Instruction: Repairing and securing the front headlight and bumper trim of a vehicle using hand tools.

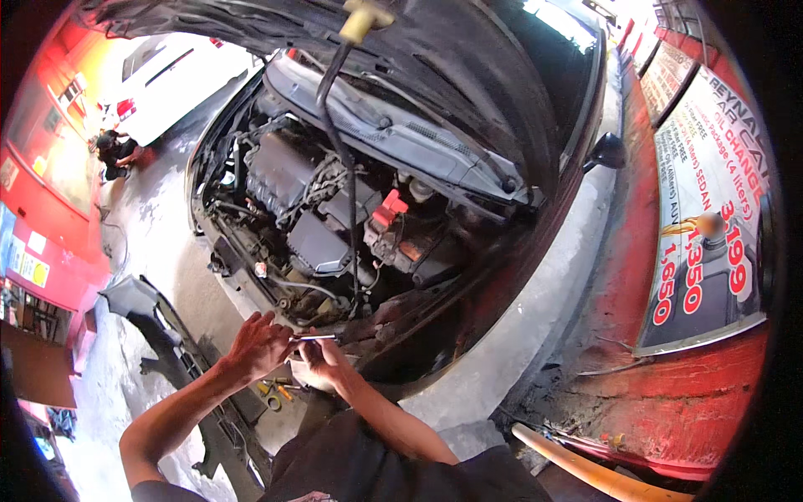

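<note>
My left hand [259, 341] is closed, with curled fingers, at the front edge of the open engine bay; what it grips is hidden. Just right of it my right hand [322, 361] is closed around a slim silver hand tool [318, 337], held level beside the car's front corner. Above both hands lie the engine cover [284, 167], a black airbox [318, 247], a red battery terminal cover [389, 207] and a black prop rod [335, 134] under the raised hood [468, 75].
A detached bumper [134, 303] lies at left, tools [274, 397] below my hands. A person [117, 155] crouches near a white vehicle [176, 84]. A red wall [669, 402] with a sign runs along the right; an orange curved object [602, 473] is at lower right.
</note>
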A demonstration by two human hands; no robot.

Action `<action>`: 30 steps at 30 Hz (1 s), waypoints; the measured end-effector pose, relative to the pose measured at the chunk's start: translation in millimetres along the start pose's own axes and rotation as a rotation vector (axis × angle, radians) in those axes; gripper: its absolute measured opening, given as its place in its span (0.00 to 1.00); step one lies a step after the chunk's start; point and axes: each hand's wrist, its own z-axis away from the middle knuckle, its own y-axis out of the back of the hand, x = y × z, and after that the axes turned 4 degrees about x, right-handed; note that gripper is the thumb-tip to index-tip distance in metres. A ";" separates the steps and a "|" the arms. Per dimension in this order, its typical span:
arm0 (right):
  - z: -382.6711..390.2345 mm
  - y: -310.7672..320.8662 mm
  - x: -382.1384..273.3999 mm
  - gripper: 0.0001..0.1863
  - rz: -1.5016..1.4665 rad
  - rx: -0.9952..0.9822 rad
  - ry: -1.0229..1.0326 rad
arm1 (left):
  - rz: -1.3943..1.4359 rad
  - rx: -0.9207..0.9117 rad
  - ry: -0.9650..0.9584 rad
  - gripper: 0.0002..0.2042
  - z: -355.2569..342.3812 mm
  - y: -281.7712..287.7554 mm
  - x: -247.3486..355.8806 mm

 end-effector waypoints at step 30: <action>-24.1 26.3 5.7 0.09 0.100 -0.194 0.147 | 0.153 0.267 -0.023 0.09 5.7 12.6 20.8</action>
